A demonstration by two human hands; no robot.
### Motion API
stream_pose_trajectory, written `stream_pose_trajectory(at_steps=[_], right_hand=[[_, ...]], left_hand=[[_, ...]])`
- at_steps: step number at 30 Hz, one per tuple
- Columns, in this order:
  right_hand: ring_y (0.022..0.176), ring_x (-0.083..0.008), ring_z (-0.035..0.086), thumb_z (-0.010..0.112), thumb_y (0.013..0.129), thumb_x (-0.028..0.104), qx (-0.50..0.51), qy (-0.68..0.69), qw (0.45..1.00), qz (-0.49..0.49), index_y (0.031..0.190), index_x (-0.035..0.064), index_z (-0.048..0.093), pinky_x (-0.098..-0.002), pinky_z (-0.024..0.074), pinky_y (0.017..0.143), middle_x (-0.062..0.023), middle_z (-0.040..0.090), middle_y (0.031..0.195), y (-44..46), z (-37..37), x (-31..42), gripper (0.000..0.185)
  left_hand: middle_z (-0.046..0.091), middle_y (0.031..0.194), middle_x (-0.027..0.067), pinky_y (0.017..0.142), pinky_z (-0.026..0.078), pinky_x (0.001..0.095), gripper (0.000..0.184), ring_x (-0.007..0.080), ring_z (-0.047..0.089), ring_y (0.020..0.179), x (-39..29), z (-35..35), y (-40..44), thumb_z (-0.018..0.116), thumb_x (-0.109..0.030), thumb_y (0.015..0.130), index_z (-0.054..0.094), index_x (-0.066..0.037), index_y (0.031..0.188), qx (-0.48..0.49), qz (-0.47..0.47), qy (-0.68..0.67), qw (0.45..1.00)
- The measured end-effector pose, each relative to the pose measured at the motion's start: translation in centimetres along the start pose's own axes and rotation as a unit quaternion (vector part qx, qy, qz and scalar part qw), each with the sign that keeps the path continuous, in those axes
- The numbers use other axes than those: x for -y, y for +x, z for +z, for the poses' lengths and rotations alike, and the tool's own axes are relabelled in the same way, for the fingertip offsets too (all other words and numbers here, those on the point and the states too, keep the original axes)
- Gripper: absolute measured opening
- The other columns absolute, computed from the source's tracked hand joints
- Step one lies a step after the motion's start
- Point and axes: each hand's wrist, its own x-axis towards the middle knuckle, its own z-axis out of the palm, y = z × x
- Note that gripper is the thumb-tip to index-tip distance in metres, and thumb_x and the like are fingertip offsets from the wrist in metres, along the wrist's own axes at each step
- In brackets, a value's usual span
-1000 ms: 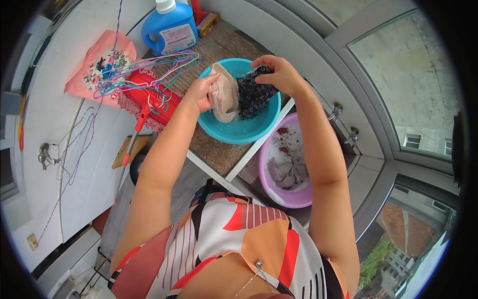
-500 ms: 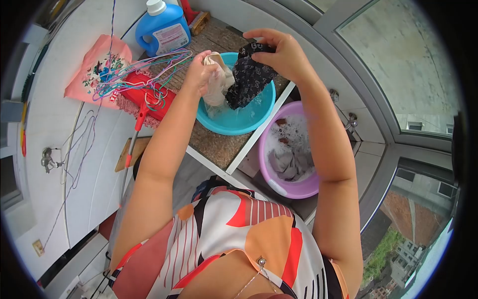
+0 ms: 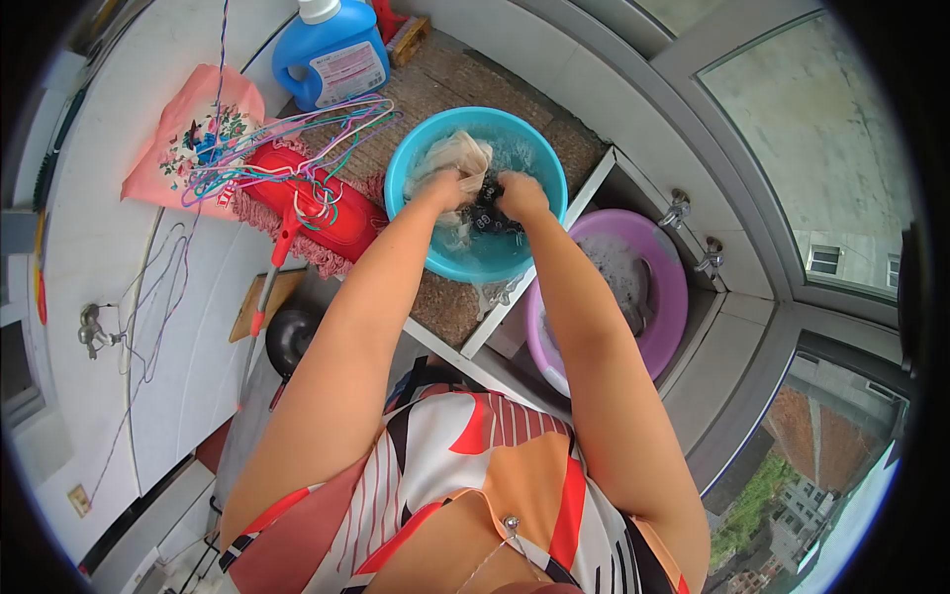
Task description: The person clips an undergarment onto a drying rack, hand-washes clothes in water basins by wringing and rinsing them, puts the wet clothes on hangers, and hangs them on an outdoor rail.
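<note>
Both hands are down in the water of a turquoise basin (image 3: 399, 148). My left hand (image 3: 447, 190) is closed on a sheer beige cloth (image 3: 463, 152), part of which bulges above the water. Close beside it, my right hand (image 3: 522, 196) is closed on a black cloth (image 3: 487, 216) with a pale letter pattern, now mostly under the surface. Fingertips of both hands are hidden by fabric and water. Whether the two cloths are joined I cannot tell.
Right of the basin, a purple tub (image 3: 677, 287) of suds sits lower, in a sink below two taps (image 3: 676, 210). To the left lie a red mop head (image 3: 332, 203), tangled hangers (image 3: 297, 158) and a pink bag (image 3: 193, 139). A blue detergent bottle (image 3: 332, 59) stands behind.
Both hands have gone down from above the basin into the water, taking the cloths along, and have come closer together. Water now spills over the basin's front right rim.
</note>
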Motion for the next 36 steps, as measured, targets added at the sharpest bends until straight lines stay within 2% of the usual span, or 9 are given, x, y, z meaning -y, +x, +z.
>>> stream_pose_trajectory(at_steps=[3, 6, 9, 13, 18, 21, 29, 33, 36], right_hand=[[0.085, -0.0188, 0.062, 0.069, 0.066, 0.002, -0.045, 0.269, 0.958, -0.089, 0.092, 0.007, 0.068, -0.0326, 0.0477, 0.081, -0.0074, 0.066, 0.086, -0.7, -6.8, 0.0, 0.026], [0.083, -0.0107, 0.059, 0.063, 0.069, -0.004, 0.023, 0.351, 0.913, -0.206, 0.098, 0.0042, 0.066, -0.0262, 0.0475, 0.078, -0.0008, 0.064, 0.087, -5.5, -16.1, 3.9, 0.03], [0.082, -0.0076, 0.058, 0.06, 0.072, -0.008, 0.001, 0.367, 0.9, -0.235, 0.102, 0.0018, 0.063, -0.0228, 0.0477, 0.077, 0.0005, 0.062, 0.089, -9.6, -22.8, 7.0, 0.031], [0.074, -0.0057, 0.058, 0.061, 0.076, -0.002, -0.119, 0.389, 0.837, -0.365, 0.101, 0.002, 0.065, -0.0203, 0.0469, 0.07, 0.0002, 0.063, 0.083, -12.3, -28.2, 8.1, 0.026], [0.069, -0.007, 0.057, 0.06, 0.072, -0.009, -0.163, 0.36, 0.868, -0.299, 0.097, -0.0008, 0.064, -0.0205, 0.0469, 0.062, -0.0003, 0.062, 0.078, -14.6, -32.2, 6.4, 0.027], [0.067, -0.0075, 0.057, 0.063, 0.073, -0.002, -0.254, 0.152, 0.938, -0.181, 0.089, -0.0013, 0.066, -0.0217, 0.0463, 0.059, -0.0015, 0.062, 0.071, -12.6, -32.9, 3.1, 0.017], [0.059, -0.0078, 0.055, 0.062, 0.079, 0.009, -0.108, 0.421, 0.866, -0.247, 0.079, 0.0012, 0.066, -0.0226, 0.0437, 0.055, -0.0011, 0.062, 0.068, -12.4, -30.3, 3.1, 0.009], [0.064, -0.0091, 0.057, 0.06, 0.082, 0.011, -0.139, 0.449, 0.855, -0.221, 0.088, 0.0017, 0.064, -0.0235, 0.0467, 0.06, -0.002, 0.063, 0.075, -11.4, -28.3, 4.3, 0.012], [0.073, -0.0093, 0.058, 0.062, 0.079, 0.018, -0.252, 0.317, 0.902, -0.149, 0.098, 0.0006, 0.066, -0.0237, 0.0459, 0.068, -0.0022, 0.065, 0.079, -8.1, -25.2, 1.3, 0.026]], left_hand=[[0.06, 0.114, 0.0139, 0.093, 0.043, 0.0425, 0.045, 0.0338, 0.055, 0.108, -3.8, -4.4, -5.9, 0.072, -0.027, 0.073, 0.059, -0.011, 0.113, -0.201, 0.066, 0.04, 0.977], [0.066, 0.095, 0.0095, 0.086, 0.047, 0.0382, 0.036, 0.0263, 0.062, 0.095, -6.8, -6.3, -7.3, 0.073, -0.019, 0.073, 0.063, -0.009, 0.106, -0.323, 0.41, -0.135, 0.842], [0.066, 0.087, 0.0029, 0.083, 0.047, 0.03, 0.031, 0.014, 0.061, 0.088, -8.3, -8.5, -6.0, 0.072, -0.009, 0.074, 0.065, -0.007, 0.104, 0.016, 0.324, -0.247, 0.913], [0.066, 0.094, 0.002, 0.083, 0.045, 0.0246, 0.027, 0.0084, 0.058, 0.086, -9.2, -10.3, -8.4, 0.069, -0.005, 0.077, 0.064, -0.003, 0.104, 0.076, 0.342, -0.31, 0.884], [0.066, 0.097, 0.0059, 0.085, 0.049, 0.0303, 0.026, 0.0147, 0.063, 0.089, -8.6, -12.6, -13.9, 0.063, 0.002, 0.079, 0.063, -0.005, 0.104, 0.191, 0.343, -0.637, 0.663], [0.066, 0.093, 0.0053, 0.082, 0.049, 0.0292, 0.019, 0.0135, 0.062, 0.086, -9.4, -14.9, -15.9, 0.066, -0.001, 0.078, 0.062, -0.004, 0.097, 0.192, 0.372, -0.559, 0.716], [0.067, 0.1, 0.0051, 0.081, 0.047, 0.0323, 0.047, 0.0186, 0.062, 0.092, -10.1, -13.9, -16.1, 0.073, -0.029, 0.073, 0.06, -0.007, 0.112, -0.098, 0.186, 0.114, 0.971], [0.067, 0.093, 0.015, 0.08, 0.049, 0.0429, 0.03, 0.0301, 0.063, 0.09, -7.4, -10.1, -13.5, 0.059, -0.025, 0.086, 0.059, 0.0, 0.104, 0.055, 0.227, -0.536, 0.811], [0.065, 0.092, 0.017, 0.086, 0.046, 0.0489, 0.026, 0.0366, 0.061, 0.093, -7.4, -9.2, -14.6, 0.048, -0.022, 0.091, 0.058, 0.0, 0.102, 0.207, 0.304, -0.638, 0.677]])
